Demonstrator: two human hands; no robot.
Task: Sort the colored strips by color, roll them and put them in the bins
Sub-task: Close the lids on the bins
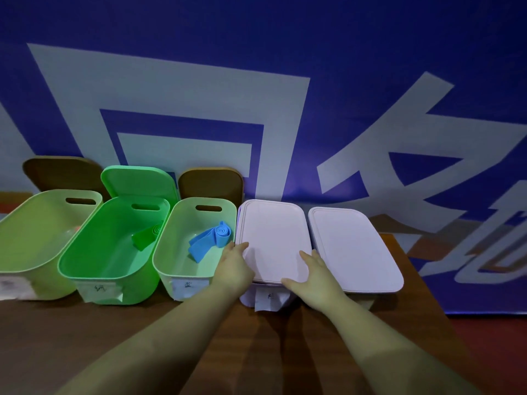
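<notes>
Five bins stand in a row on the brown table. A rolled blue strip [212, 242] lies in the third, pale green bin [182, 253]. A rolled green strip [147, 236] lies in the bright green bin [94, 260]. The fourth bin carries a pale pink lid [273, 238]. My left hand [235, 265] rests on that lid's left front edge, fingers straight. My right hand [312, 273] lies flat on its right front corner. Under the lid hangs a paper label [268, 299].
A pale green bin [34, 238] stands at the far left, its contents unclear. At the right end is a second bin with a pink lid [353, 249]. Brown lids [211, 182] and a green lid [137, 179] lean against the blue banner wall behind.
</notes>
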